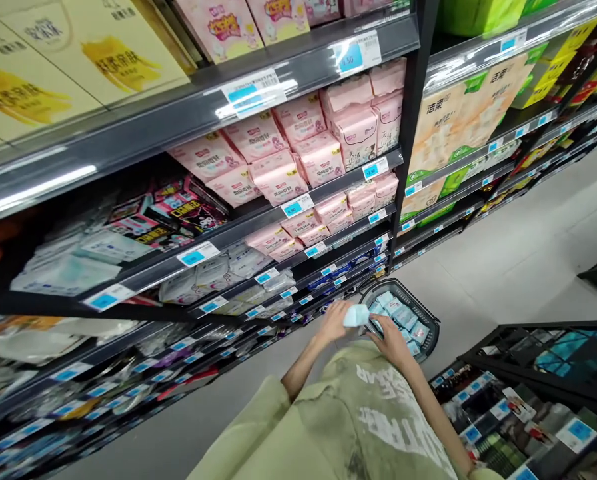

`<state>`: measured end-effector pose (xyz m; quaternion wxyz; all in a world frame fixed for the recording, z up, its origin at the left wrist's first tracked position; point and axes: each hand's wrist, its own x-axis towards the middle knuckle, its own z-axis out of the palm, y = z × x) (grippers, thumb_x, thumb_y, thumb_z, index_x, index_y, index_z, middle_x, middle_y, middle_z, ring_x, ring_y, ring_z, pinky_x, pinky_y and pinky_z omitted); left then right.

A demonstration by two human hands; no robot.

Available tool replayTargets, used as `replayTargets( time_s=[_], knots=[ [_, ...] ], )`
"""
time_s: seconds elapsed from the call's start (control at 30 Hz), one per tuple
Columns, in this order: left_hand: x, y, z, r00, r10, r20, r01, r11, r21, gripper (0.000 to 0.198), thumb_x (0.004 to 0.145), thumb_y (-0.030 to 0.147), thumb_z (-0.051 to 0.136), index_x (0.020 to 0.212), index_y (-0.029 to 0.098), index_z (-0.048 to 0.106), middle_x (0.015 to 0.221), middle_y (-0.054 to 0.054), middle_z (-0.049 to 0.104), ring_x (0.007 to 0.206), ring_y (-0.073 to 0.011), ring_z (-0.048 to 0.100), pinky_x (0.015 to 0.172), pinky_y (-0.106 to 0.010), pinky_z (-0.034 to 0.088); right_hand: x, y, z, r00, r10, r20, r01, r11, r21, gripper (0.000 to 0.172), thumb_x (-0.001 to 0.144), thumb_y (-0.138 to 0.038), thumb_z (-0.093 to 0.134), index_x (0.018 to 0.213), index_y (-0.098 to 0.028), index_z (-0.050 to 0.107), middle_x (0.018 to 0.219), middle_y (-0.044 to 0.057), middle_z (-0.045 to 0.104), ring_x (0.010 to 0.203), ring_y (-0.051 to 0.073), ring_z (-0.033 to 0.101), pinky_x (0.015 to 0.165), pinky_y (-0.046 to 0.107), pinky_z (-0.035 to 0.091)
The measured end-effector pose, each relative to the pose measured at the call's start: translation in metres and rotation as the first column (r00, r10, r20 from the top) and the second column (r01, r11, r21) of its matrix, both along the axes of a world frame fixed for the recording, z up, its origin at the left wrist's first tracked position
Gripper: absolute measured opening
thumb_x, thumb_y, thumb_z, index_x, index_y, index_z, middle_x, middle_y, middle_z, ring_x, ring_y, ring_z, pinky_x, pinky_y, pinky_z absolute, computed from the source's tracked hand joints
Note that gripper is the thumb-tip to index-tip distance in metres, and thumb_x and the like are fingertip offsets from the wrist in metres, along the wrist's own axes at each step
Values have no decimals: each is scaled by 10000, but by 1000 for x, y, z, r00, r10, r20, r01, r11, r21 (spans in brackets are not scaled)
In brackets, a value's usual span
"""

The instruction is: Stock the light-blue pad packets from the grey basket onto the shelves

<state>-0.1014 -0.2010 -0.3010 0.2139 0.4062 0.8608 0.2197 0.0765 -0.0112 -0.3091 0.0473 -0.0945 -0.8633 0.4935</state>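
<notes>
My left hand (334, 321) is closed on a small light blue tissue pack (356, 315), held in front of my body at the near side of a shopping basket. Close beside the pack, my right hand (391, 339) has its fingers bent around something thin and greyish that I cannot make out. The dark grey shopping basket (432, 328) rests on the floor beyond my hands. Several light blue packs (403, 316) lie inside it. My right hand and forearm hide part of its near side.
Tall dark shelving (408, 133) runs along the left, carrying pink tissue packs (318, 160) and yellow boxes (78, 60). Grey tiled floor (508, 260) stretches past the basket. A low black display rack (498, 400) with goods stands at the right.
</notes>
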Motion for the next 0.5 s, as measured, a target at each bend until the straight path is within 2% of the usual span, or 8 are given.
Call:
replayTargets(
  time_s=[0.13, 0.27, 0.37, 0.5],
  knots=[
    [-82, -13, 1, 951, 261, -168, -282, 953, -115, 699, 861, 252, 735, 1512, 169, 495, 1472, -195, 547, 1355, -378, 468, 1163, -491, 317, 28, 18, -23, 966, -216, 139, 233, 965, -119, 435, 967, -495, 594, 1285, -206, 661, 1292, 135, 715, 1181, 302, 686, 1069, 512, 540],
    [-152, -14, -3, 891, 374, -258, -427, 883, -194, 761, 870, 290, 768, 1545, 159, 440, 1497, -210, 529, 1382, -379, 443, 1157, -473, 301, 57, 32, -42, 930, -287, 229, 326, 933, -153, 434, 974, -538, 527, 1196, -201, 686, 1242, 140, 745, 1103, 299, 724, 999, 498, 564],
    [-185, -13, -9, 865, 405, -298, -483, 833, -270, 695, 878, 276, 768, 1498, 131, 489, 1484, -235, 550, 1391, -383, 462, 1157, -482, 291, 71, 33, -52, 905, -322, 277, 377, 910, -173, 454, 969, -577, 509, 1157, -206, 691, 1204, 140, 760, 1083, 310, 735, 960, 487, 580],
    [-213, -17, -15, 848, 424, -319, -521, 779, -349, 541, 898, 264, 729, 1370, 43, 585, 1411, -286, 594, 1319, -401, 537, 1106, -501, 362, 75, 26, -59, 865, -393, 311, 467, 857, -217, 516, 949, -644, 505, 1126, -201, 700, 1200, 154, 764, 1080, 311, 744, 933, 461, 604]
  ],
)
